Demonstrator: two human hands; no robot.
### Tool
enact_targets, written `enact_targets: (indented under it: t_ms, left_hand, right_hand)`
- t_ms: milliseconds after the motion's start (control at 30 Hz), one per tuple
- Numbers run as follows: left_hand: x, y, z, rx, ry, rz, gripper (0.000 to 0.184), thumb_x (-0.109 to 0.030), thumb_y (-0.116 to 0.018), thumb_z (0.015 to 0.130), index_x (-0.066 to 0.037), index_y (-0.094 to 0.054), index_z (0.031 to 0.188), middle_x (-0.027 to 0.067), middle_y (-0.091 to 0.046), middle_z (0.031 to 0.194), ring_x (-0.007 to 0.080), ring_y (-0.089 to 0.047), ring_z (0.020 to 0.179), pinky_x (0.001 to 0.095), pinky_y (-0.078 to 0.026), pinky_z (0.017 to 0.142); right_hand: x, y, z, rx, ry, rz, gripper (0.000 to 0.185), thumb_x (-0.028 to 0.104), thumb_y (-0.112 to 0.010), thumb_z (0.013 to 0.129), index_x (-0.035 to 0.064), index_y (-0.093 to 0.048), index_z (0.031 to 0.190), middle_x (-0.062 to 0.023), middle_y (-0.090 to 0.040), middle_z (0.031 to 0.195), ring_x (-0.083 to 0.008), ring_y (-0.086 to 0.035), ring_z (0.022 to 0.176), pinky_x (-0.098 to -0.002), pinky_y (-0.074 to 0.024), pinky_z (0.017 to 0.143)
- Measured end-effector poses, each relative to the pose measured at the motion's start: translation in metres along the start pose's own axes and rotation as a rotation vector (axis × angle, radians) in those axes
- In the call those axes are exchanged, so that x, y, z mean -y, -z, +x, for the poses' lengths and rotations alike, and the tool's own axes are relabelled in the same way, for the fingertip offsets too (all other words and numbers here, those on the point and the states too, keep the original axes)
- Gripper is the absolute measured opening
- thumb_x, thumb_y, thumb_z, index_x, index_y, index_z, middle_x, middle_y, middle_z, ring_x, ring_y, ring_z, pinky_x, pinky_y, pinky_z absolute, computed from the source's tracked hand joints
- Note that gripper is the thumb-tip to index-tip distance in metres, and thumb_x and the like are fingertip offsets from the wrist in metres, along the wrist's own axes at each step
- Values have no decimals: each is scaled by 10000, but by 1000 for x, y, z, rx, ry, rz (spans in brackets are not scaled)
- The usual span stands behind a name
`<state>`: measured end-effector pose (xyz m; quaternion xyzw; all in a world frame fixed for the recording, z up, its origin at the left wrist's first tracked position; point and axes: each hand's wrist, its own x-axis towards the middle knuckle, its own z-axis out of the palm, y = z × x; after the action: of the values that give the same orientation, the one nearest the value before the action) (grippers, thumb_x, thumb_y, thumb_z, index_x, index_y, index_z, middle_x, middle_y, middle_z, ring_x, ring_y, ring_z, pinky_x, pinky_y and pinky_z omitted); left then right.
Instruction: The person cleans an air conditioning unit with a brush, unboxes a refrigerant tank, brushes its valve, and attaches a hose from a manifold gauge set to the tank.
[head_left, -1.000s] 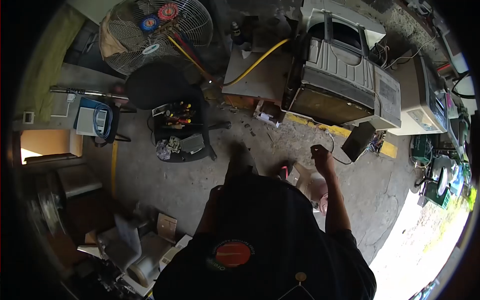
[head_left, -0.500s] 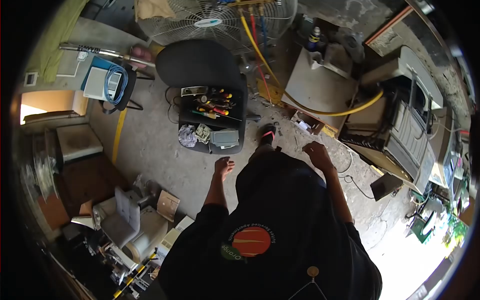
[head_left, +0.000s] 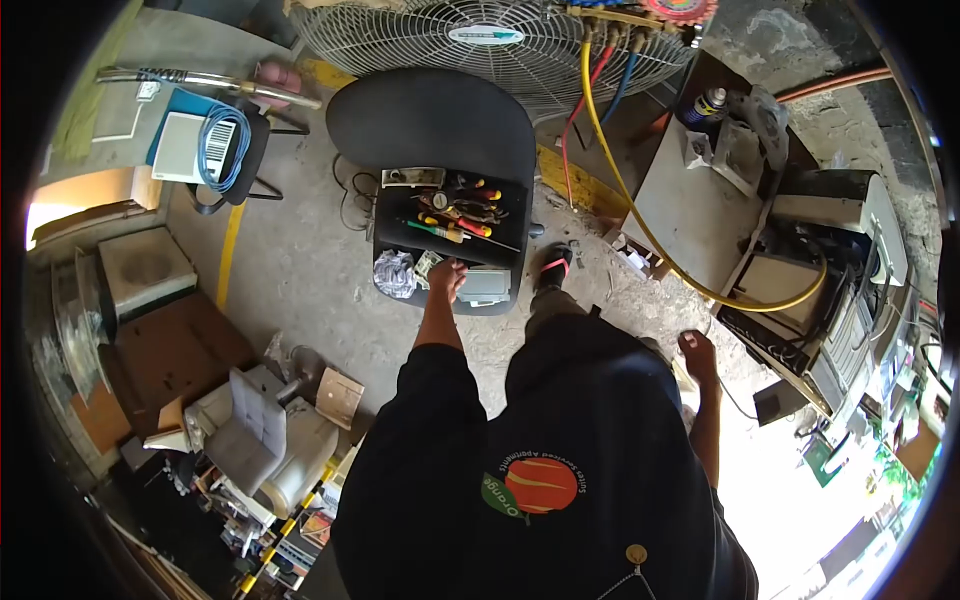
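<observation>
My left hand (head_left: 447, 278) reaches over the front edge of a black office chair's seat (head_left: 520, 215), its fingers loosely bent with nothing visible in them. It is close to a grey box (head_left: 485, 285) and a crumpled patterned piece (head_left: 424, 268); contact cannot be made out. A crumpled whitish bundle (head_left: 394, 273) lies to the left. Farther back on the seat are several hand tools, among them a red-and-yellow screwdriver (head_left: 470, 226) and a green-handled one (head_left: 430, 230). My right hand (head_left: 697, 355) hangs low by my right side, loosely curled, holding nothing visible.
A large fan (head_left: 420, 50) stands behind the chair, with gauge hoses, including a yellow hose (head_left: 640, 215), hanging in front. Right of it are a table (head_left: 680, 190) and stacked old equipment (head_left: 800, 270). A coiled blue cable (head_left: 222, 145) lies on a stool at left.
My left hand has moved forward to the chair seat. My right hand has swung back and outward to the right. The chair looks nearer, and my body has stepped closer to it.
</observation>
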<state>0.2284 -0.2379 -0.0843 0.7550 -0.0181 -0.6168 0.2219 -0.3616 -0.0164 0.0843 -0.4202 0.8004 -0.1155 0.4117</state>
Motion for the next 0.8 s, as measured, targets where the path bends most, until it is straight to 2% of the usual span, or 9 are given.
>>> enact_targets:
  t_ms: [67, 133, 267, 400, 500, 567, 600, 733, 800]
  left_hand:
    - [-32, -4, 11, -72, -70, -166, 85, -139, -565, 1002, -93, -635, 990, 45, -633, 847, 162, -643, 729, 301, -503, 612]
    - [-50, 8, 62, -7, -99, -190, 77, -114, -569, 980, -88, -638, 1002, 51, -627, 861, 185, -645, 747, 340, -531, 642]
    - [-86, -13, 95, -187, -12, 66, 95, -176, -656, 959, -84, -632, 948, 52, -603, 845, 180, -607, 748, 416, -570, 763]
    - [-81, -10, 134, -53, 128, 27, 243, -250, -773, 914, -127, -649, 1083, 39, -669, 980, 207, -664, 872, 433, -541, 786]
    - [-74, 2, 144, 67, 137, -49, 281, -282, -801, 914, -145, -698, 1137, 39, -714, 998, 195, -701, 924, 372, -575, 699]
    - [-78, 3, 142, -17, 199, -67, 176, -219, -727, 950, -159, -713, 1115, 40, -722, 984, 200, -693, 844, 396, -571, 760]
    - [-85, 11, 144, 132, 243, 1, 169, -233, -643, 1005, -195, -676, 1166, -7, -718, 962, 165, -696, 856, 432, -555, 856]
    - [-81, 19, 147, -95, 144, 65, 257, -235, -676, 962, -92, -673, 1175, 82, -719, 1070, 250, -695, 996, 444, -568, 848]
    - [-75, 22, 130, -112, 85, 140, 254, -236, -670, 970, -90, -663, 1177, 79, -712, 1054, 239, -686, 973, 431, -560, 829]
  right_hand:
    - [-14, 12, -32, 29, -97, 85, 227, 246, -659, 982, 42, -705, 1069, -90, -726, 831, -177, -703, 743, -338, -549, 671]
    - [-49, 21, -67, 2, -287, 200, 185, 179, -668, 966, 14, -705, 1041, -141, -743, 838, -181, -722, 698, -320, -564, 614]
    - [-135, 28, -150, -77, -506, 94, 193, 186, -652, 978, 0, -695, 1012, -99, -708, 790, -162, -690, 655, -292, -544, 559]
    - [-94, 18, -219, -251, -785, 375, 204, 181, -640, 987, -18, -687, 1000, -82, -679, 768, -140, -656, 624, -296, -526, 537]
    - [-52, 11, -232, -274, -811, 355, 236, 198, -646, 991, -30, -692, 1031, -62, -671, 744, -130, -654, 631, -290, -521, 563]
    - [-61, 0, -248, -302, -803, 420, 251, 210, -653, 990, -31, -696, 1045, -57, -672, 747, -127, -654, 635, -295, -528, 583]
    - [-64, -7, -251, -317, -796, 442, 258, 219, -657, 990, -30, -697, 1048, -55, -672, 746, -126, -654, 637, -300, -533, 595]
    - [-48, -16, -254, -352, -771, 499, 292, 248, -664, 981, -41, -700, 1001, -59, -665, 728, -138, -649, 636, -314, -535, 613]
    - [-50, -25, -256, -370, -788, 483, 314, 264, -671, 966, -49, -702, 966, -68, -663, 721, -149, -648, 634, -324, -533, 617]
